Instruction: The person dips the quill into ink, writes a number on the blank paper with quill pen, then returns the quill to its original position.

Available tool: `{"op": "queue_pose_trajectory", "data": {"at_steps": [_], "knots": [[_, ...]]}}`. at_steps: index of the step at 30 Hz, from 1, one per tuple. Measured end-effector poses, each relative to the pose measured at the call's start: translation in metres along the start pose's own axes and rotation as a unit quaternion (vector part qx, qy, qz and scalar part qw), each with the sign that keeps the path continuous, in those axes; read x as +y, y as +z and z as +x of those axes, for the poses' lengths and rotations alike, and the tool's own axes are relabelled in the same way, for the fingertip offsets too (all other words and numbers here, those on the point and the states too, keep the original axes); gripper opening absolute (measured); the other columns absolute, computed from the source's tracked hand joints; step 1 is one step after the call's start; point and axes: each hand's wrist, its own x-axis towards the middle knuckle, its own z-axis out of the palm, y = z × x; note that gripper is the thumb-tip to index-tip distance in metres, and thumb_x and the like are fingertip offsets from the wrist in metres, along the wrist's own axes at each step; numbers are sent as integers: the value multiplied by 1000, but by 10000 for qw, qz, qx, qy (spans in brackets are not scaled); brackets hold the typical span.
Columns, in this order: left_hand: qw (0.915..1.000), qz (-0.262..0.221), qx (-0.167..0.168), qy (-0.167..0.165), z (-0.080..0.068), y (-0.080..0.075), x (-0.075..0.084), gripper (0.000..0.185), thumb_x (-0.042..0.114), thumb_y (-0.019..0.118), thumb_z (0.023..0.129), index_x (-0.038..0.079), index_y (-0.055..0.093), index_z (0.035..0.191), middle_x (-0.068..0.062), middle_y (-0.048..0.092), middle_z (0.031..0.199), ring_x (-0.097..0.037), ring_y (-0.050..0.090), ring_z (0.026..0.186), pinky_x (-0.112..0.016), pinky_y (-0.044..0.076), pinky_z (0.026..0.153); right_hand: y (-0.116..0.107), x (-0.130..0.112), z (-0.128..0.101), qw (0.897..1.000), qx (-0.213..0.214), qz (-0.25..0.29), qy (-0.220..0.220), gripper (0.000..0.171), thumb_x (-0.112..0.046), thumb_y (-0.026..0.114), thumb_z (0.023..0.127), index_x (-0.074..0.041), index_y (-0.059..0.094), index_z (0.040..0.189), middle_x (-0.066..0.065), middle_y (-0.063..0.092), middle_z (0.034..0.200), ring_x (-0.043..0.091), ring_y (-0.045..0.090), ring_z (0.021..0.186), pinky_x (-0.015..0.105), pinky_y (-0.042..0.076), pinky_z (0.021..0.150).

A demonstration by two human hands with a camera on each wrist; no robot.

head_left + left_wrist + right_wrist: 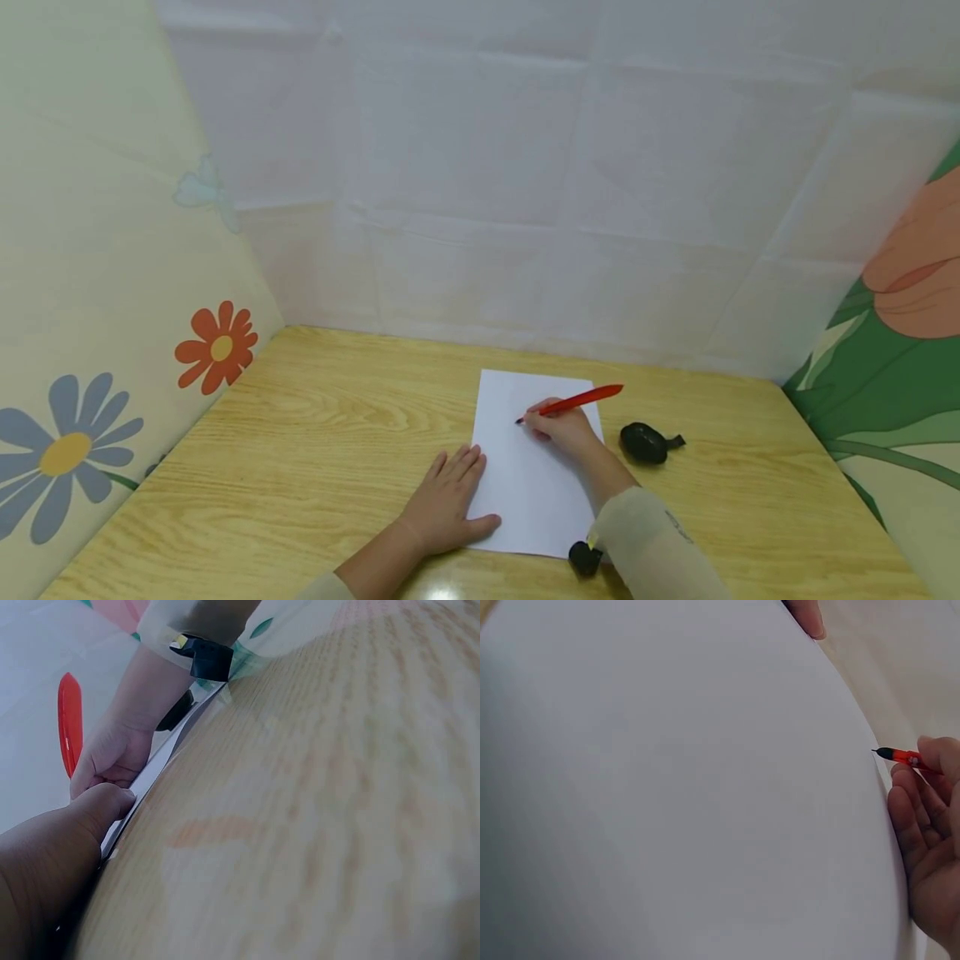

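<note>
Holding a red pen (pixel 576 402) over a white sheet (pixel 525 492) on the wooden surface (pixel 315 450).
The right hand (pixel 564 429) has its grip clenched round the pen, tip down-left at the sheet's upper middle, long axis rising right. The left hand (pixel 447 500) lies flat, fingers released, pressing the sheet's left edge. A black object (pixel 645 442) sits just right of the sheet.

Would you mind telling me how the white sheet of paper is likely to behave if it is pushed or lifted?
The sheet of paper looks thin, so probably floppy and light. On the glossy wooden table it may slide; the left hand presses its edge.
</note>
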Motion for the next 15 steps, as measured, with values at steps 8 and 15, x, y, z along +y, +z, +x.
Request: {"op": "queue_pose_trajectory", "data": {"at_steps": [8,15], "knots": [[10000,-75,-31,-5,0,0,0,88,62,55,88,0,39,148,-14,35,158,-31,28,148,-53,19,122,0,2,-3,10000,-59,-42,-32,20,-25,74,86,-10,72,99,2,69,79,17,61,73,24,51,70],[10000,-93,-29,3,0,0,-1,88,62,55,88,0,39,148,-15,35,158,-31,28,148,-53,19,122,0,2,-5,9999,-77,-123,-18,21,-26,74,86,-11,73,99,3,70,81,18,61,74,24,51,71]]}}
